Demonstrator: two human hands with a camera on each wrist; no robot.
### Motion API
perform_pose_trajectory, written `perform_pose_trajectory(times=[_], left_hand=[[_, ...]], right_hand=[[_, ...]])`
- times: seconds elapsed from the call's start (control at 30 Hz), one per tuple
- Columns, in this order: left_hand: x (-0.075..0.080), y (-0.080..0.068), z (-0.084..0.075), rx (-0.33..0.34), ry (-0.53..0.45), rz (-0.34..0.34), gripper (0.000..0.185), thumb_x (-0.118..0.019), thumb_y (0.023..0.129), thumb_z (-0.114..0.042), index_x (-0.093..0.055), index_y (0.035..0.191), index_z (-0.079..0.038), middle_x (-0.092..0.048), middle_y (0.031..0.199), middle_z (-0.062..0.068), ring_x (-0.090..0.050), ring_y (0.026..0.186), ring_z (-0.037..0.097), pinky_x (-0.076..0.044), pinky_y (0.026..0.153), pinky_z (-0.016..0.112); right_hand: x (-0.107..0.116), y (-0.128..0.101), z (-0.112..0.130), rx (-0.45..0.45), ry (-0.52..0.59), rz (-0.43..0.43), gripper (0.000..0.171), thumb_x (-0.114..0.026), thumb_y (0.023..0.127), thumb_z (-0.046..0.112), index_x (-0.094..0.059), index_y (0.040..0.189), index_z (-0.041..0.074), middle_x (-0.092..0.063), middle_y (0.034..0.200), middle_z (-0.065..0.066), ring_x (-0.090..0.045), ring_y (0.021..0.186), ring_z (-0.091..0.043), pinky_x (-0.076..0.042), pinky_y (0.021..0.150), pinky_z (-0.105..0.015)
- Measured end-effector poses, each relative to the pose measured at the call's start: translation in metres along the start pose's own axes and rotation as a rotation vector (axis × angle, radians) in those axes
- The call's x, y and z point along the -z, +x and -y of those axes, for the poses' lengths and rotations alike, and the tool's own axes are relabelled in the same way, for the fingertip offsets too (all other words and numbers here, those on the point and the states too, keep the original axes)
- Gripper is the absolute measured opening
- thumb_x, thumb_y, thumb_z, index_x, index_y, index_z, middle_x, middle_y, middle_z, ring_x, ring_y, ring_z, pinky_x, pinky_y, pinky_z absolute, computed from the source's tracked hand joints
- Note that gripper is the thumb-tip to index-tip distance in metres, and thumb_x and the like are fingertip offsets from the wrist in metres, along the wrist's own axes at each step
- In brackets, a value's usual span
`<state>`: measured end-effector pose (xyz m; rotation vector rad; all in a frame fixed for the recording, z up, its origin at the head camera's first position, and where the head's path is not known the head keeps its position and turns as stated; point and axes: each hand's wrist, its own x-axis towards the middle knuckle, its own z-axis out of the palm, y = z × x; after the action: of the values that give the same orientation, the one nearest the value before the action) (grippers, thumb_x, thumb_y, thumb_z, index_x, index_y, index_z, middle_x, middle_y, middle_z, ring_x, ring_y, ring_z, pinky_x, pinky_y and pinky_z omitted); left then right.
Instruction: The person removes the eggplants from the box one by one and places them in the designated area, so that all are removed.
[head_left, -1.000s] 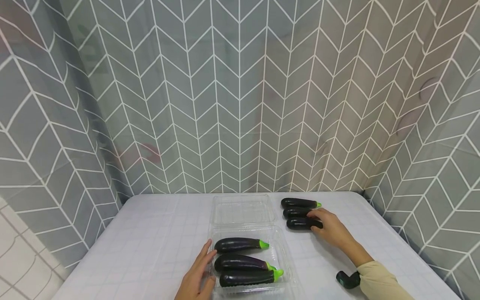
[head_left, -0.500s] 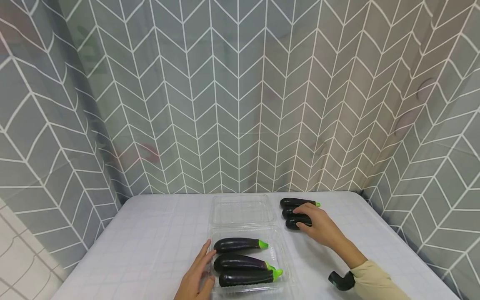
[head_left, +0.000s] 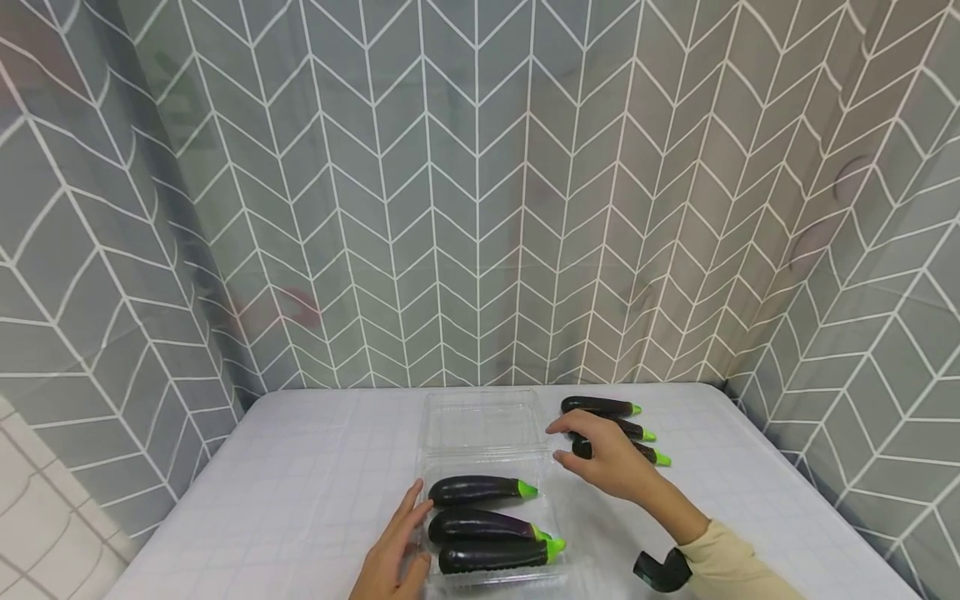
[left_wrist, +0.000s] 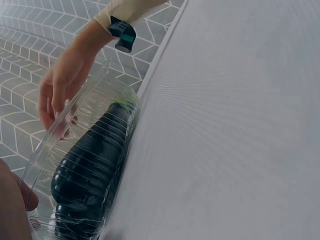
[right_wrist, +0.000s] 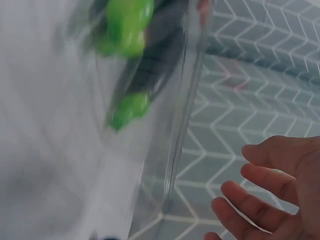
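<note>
no readable labels. left hand (head_left: 390, 558) flat on clear tray (head_left: 566, 510) at worktop (head_left: 315, 475) front edge, holding three eggplants (head_left: 480, 527). right hand (head_left: 603, 458) relaxed, empty, beside loose eggplants (head_left: 637, 432); only head view shows those.

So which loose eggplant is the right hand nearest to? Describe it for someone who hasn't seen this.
On the white checked tablecloth, right of the clear plastic clamshell tray, three dark purple eggplants with green stems lie in a row. It is the nearest one, partly hidden behind the right hand; its neighbours lie farther back.
</note>
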<state>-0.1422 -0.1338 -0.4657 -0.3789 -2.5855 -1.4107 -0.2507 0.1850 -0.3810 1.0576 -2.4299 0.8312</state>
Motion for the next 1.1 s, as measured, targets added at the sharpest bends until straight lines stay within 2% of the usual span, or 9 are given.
perform_pose_trajectory(times=[0.13,0.23,0.43,0.7,0.97,1.1], left_hand=[[0.000,-0.001,0.000,0.018,-0.017,0.019,0.058,-0.050,0.083,0.001,-0.040,0.140,-0.006,-0.020,0.153,0.005,-0.029,0.133,0.031,-0.037,0.095,0.054],[0.001,-0.001,0.000,0.025,-0.024,0.031,0.058,-0.050,0.083,0.001,-0.040,0.140,-0.007,-0.019,0.153,0.006,-0.026,0.134,0.031,-0.034,0.096,0.056],[0.001,0.001,-0.001,0.029,-0.018,0.042,0.059,-0.050,0.083,0.000,-0.040,0.140,-0.008,-0.018,0.153,0.006,-0.027,0.134,0.032,-0.036,0.094,0.057],[0.000,0.001,-0.002,0.021,0.032,0.007,0.057,-0.050,0.084,-0.001,-0.042,0.139,-0.009,-0.019,0.153,0.003,-0.030,0.133,0.028,-0.042,0.092,0.049],[0.001,0.001,0.000,0.009,0.005,0.029,0.058,-0.050,0.084,-0.001,-0.041,0.140,-0.012,-0.018,0.153,0.002,-0.029,0.133,0.027,-0.037,0.096,0.053],[0.001,0.001,0.000,-0.007,0.002,0.022,0.058,-0.051,0.084,0.000,-0.041,0.140,-0.014,-0.018,0.153,-0.001,-0.030,0.133,0.025,-0.039,0.095,0.050]], right_hand=[[-0.012,0.002,0.011,0.028,0.045,0.023,0.031,-0.071,0.082,0.017,-0.061,0.111,0.023,-0.059,0.106,0.013,-0.056,0.099,-0.009,-0.050,0.079,-0.033],[-0.022,0.002,0.017,0.057,0.092,0.036,0.031,-0.070,0.083,0.016,-0.061,0.112,0.021,-0.061,0.108,0.008,-0.057,0.101,-0.013,-0.050,0.081,-0.036],[-0.038,0.005,0.026,0.079,0.119,0.061,0.032,-0.070,0.082,0.015,-0.061,0.112,0.021,-0.062,0.109,0.005,-0.057,0.102,-0.013,-0.050,0.082,-0.037],[-0.057,0.006,0.027,0.097,0.165,0.093,0.030,-0.069,0.084,0.016,-0.061,0.112,0.018,-0.062,0.109,0.003,-0.058,0.100,-0.015,-0.051,0.079,-0.037],[-0.068,0.002,0.026,0.080,0.134,0.102,0.028,-0.069,0.083,0.015,-0.063,0.110,0.012,-0.062,0.107,0.004,-0.057,0.099,-0.012,-0.050,0.080,-0.033],[-0.070,0.003,0.026,0.089,0.106,0.112,0.028,-0.069,0.083,0.014,-0.063,0.110,0.012,-0.062,0.108,0.004,-0.056,0.102,-0.012,-0.049,0.084,-0.033]])
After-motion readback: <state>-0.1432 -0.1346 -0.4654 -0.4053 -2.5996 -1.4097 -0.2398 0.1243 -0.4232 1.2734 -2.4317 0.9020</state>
